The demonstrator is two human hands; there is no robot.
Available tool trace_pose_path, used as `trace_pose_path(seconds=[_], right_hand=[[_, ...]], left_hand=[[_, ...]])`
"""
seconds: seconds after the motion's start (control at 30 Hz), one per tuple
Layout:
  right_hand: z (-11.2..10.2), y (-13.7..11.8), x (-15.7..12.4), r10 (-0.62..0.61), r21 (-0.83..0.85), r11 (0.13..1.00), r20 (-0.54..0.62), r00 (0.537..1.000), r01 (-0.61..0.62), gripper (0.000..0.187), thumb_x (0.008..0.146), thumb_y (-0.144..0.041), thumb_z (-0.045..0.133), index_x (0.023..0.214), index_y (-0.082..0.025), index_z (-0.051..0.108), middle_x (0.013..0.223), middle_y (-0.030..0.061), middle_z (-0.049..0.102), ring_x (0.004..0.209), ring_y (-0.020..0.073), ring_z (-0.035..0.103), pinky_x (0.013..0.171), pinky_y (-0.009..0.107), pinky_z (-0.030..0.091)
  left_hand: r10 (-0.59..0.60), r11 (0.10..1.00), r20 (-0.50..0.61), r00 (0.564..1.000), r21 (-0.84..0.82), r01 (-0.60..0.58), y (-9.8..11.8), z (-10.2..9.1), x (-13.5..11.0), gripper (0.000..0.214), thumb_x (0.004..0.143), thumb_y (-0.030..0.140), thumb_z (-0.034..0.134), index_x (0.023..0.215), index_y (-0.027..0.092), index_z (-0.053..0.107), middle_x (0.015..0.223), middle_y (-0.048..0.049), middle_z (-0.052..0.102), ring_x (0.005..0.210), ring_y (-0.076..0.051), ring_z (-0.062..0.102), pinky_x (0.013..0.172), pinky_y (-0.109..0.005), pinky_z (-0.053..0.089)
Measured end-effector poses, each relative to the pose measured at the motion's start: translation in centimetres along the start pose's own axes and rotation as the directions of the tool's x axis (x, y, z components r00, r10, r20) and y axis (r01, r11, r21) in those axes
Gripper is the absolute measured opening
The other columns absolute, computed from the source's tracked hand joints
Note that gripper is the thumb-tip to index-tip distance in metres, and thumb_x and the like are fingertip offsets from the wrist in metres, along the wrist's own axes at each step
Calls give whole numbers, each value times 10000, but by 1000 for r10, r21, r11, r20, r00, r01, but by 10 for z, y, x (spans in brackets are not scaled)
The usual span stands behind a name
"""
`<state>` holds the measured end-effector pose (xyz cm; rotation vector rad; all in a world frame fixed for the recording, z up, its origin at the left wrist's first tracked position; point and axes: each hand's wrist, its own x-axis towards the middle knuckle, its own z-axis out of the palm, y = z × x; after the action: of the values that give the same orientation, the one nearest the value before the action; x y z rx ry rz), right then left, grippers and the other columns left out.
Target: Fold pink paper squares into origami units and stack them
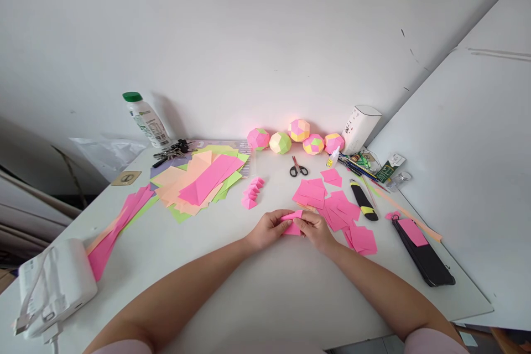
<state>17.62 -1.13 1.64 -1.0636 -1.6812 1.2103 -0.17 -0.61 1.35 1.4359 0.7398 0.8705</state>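
Observation:
A small pink paper sheet [293,228] is held between my two hands near the middle of the table, its upper part folded over. My left hand [269,229] pinches its left side, thumb on top. My right hand [314,228] grips the right side, with the thumb pressing on the fold. Just beyond my left hand stands a short row of folded pink paper pieces [252,193]. Flat pink paper squares [340,211] lie scattered to the right of my right hand. The fingers under the sheet are partly hidden.
Scissors [298,168] and several paper balls [280,142] sit toward the wall. Coloured sheets [207,180] are heaped at left, with a white bottle [147,121] behind. A box cutter [364,200] and black pouch [427,260] lie right; a white power bank [62,282] sits front left.

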Motion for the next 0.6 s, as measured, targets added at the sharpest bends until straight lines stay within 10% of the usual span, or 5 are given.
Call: trace_pose_path(seconds=[0.6], right_hand=[[2, 4, 3, 84, 207, 976, -74, 994, -67, 214, 759, -340, 638, 900, -185, 596, 637, -35, 520, 489, 91, 502, 457, 224, 419]], left_hand=[[-90, 995, 66, 994, 48, 87, 3, -1, -1, 408, 849, 465, 455, 920, 119, 657, 657, -8, 564, 506, -74, 363, 473, -206, 283]])
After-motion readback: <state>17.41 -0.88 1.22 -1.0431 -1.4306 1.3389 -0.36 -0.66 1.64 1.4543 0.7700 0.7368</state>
